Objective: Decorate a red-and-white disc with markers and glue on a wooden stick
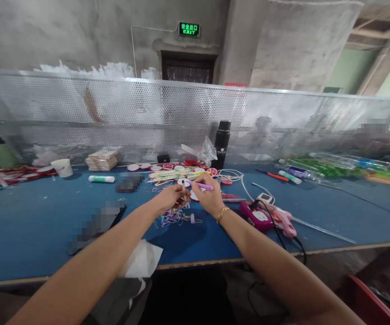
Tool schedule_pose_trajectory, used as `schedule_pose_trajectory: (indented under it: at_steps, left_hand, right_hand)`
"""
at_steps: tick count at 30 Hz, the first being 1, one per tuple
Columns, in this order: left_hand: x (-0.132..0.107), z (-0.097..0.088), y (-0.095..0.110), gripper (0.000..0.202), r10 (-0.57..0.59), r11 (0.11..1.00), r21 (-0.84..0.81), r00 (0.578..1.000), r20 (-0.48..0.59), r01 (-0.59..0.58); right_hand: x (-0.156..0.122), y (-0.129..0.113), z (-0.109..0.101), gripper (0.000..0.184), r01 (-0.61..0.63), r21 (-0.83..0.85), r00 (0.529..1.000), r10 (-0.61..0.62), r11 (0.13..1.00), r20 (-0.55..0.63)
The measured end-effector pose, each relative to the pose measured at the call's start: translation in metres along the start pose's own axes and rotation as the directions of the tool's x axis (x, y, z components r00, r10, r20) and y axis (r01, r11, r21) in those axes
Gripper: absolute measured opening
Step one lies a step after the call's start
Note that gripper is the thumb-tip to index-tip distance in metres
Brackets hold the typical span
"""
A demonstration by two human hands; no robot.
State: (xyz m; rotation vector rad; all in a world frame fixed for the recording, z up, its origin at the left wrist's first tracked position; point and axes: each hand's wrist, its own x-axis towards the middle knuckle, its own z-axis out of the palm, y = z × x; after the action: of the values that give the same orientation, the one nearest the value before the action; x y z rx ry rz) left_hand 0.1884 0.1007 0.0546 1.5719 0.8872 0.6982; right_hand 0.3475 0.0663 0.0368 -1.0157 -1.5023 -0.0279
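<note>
Heap of loops [171,218]: thin, bendy, in pink, blue and yellow, all tangled on the smooth blue table.
Glue gun [285,221]: pink and hard, with a black cord, well to the right of the heap.
Left hand [173,197]: just above the back of the heap and the nearer hand to it; finger and thumb pinch a small stick.
Small stick [183,188]: over the heap's back edge, standing nearly up, with a dark top end.
Right hand [210,194]: past the heap's right side, fingers closed around a purple pen.
Purple pen [206,186]: round and smooth, behind the heap's right side; its long way runs side to side, tip to the left, near the stick's dark end. I can't tell if they touch.
Flat sticks [168,177]: pale, perhaps wood, piled loosely behind the heap.
Bottle [222,144]: tall, black, round, farther behind the heap, to the right.
Fence [113,108]: shiny metal full of little holes, far behind the heap.
</note>
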Motion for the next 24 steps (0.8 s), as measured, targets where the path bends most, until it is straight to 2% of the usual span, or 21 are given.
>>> schedule_pose_trajectory:
  at_steps: [4, 21, 24]
  left_hand:
    - [-0.0011, 0.0006, 0.0010, 0.021, 0.001, 1.000, 0.001, 1.000, 0.000, -0.001]
    - [-0.0019, 0.0014, 0.0031, 0.021, -0.001, 1.000, 0.014, 1.000, -0.003, 0.001]
    - [0.0004, -0.0002, 0.0019, 0.019, 0.002, 0.999, 0.046, 1.000, -0.021, -0.002]
  right_hand:
    - [-0.0007, 0.0008, 0.0009, 0.012, -0.002, 0.015, 1.000, 0.002, 1.000, 0.031]
    - [0.0001, 0.0047, 0.0007, 0.012, 0.011, 0.004, 1.000, -0.011, 1.000, 0.024]
    - [0.0042, 0.0049, -0.0034, 0.013, -0.006, -0.023, 0.999, 0.005, 1.000, -0.042]
